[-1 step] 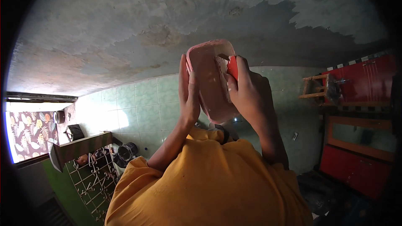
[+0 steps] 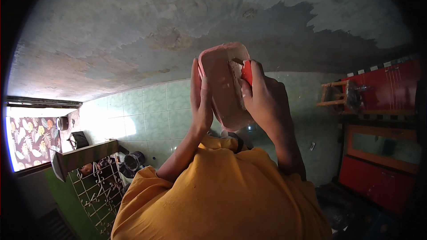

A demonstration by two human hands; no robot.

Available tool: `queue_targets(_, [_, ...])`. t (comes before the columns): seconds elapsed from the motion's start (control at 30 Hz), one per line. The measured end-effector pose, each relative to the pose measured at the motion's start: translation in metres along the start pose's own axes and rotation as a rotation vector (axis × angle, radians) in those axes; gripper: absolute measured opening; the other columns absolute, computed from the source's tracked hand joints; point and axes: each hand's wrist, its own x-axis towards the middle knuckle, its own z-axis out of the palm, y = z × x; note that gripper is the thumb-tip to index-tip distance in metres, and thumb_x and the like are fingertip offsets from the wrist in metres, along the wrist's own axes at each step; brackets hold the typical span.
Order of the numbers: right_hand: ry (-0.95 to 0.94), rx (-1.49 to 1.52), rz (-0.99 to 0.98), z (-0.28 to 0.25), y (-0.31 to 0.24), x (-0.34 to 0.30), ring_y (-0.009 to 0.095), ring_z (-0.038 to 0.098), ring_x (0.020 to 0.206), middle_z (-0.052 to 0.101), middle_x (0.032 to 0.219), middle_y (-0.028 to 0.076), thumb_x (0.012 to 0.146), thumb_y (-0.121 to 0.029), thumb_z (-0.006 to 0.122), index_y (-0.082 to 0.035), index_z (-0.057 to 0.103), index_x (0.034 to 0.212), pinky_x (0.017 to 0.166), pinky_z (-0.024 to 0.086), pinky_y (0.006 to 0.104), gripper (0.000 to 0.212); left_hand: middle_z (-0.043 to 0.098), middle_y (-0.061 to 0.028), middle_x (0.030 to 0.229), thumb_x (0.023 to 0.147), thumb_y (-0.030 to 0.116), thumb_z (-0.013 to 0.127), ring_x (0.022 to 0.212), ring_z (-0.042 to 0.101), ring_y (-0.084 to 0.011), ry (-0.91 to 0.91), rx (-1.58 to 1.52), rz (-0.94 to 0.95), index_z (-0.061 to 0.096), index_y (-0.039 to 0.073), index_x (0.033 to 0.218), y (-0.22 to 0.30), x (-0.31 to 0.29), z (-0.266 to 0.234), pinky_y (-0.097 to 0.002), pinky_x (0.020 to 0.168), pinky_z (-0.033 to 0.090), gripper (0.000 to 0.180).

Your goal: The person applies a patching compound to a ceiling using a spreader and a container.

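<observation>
A pink rectangular tub [image 2: 225, 46], its rim smeared, is held up in front of my chest. My left hand [image 2: 202, 104] grips its left side, with the fingers on the outer wall and the thumb by the rim. Closed round the red handle of a putty knife [image 2: 247, 72], my right hand [image 2: 267, 100] is at the tub's right side. The knife's wide blade, coated with a whitish paste, points into the tub. A smooth brownish-grey layer shows inside; I cannot tell how deep it is. Some pale smears are on my right thumb.
Ahead rises a grey wall [image 2: 133, 22] with darker, uneven patches. Green tiles [image 2: 153, 118] cover the floor. At right are a small wooden stool [image 2: 333, 94] and red cabinets [image 2: 387, 82]. A metal grille [image 2: 100, 191], a dark bucket [image 2: 133, 162] and a patterned curtain [image 2: 38, 142] are at left.
</observation>
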Motion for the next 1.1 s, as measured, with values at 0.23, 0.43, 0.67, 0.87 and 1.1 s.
queue_targets(0.23, [-0.066,0.055,-0.095,-0.01,0.035,0.015,0.04,0.073,0.08,0.074,0.091,0.021,0.095,-0.014,0.069,-0.004,0.052,0.135,0.07,0.058,0.0482,0.045,0.033,-0.0158,0.165,0.115,0.04,0.034,0.152,0.034,-0.0255,0.069,-0.049,-0.012,0.021,0.003,0.166,-0.03,0.007,0.046,-0.0395,0.125,0.028,0.065])
queue_targets(0.43, [-0.048,0.214,-0.109,-0.025,0.069,0.026,0.042,0.073,0.083,0.073,0.095,0.023,0.095,-0.016,0.07,-0.006,0.055,0.134,0.072,0.058,0.0492,0.043,0.033,-0.015,0.165,0.115,0.039,0.033,0.151,0.036,-0.0247,0.244,-0.515,-0.33,0.02,0.003,0.166,-0.019,0.015,0.075,-0.039,0.125,0.029,0.064])
queue_targets(0.67, [0.016,0.901,0.109,-0.041,0.152,0.038,0.008,0.066,0.082,0.072,0.092,0.005,0.098,-0.009,0.073,0.001,0.062,0.116,0.072,0.055,0.0276,0.023,0.039,-0.0129,0.162,0.113,0.044,0.039,0.15,0.035,-0.0227,0.063,-0.137,-0.134,0.027,0.001,0.164,-0.044,0.019,0.069,-0.0382,0.123,0.028,0.067])
queue_targets(0.87, [0.033,1.121,0.301,-0.044,0.183,0.038,0.01,0.069,0.094,0.073,0.103,0.009,0.096,0.001,0.065,0.005,0.061,0.119,0.086,0.056,0.0259,0.023,0.045,-0.0148,0.156,0.115,0.041,0.031,0.143,0.046,-0.0228,0.047,-0.04,-0.162,0.029,0.001,0.163,-0.039,0.017,0.07,-0.0367,0.117,0.039,0.062])
queue_targets(1.1, [0.071,1.214,0.434,-0.018,0.223,0.044,0.015,0.069,0.103,0.071,0.114,0.008,0.096,-0.009,0.069,0.002,0.064,0.121,0.096,0.055,0.028,0.028,0.05,-0.0121,0.152,0.115,0.039,0.035,0.137,0.052,-0.0225,0.041,-0.073,-0.162,0.035,0.003,0.159,-0.045,0.014,0.059,-0.0368,0.114,0.044,0.057])
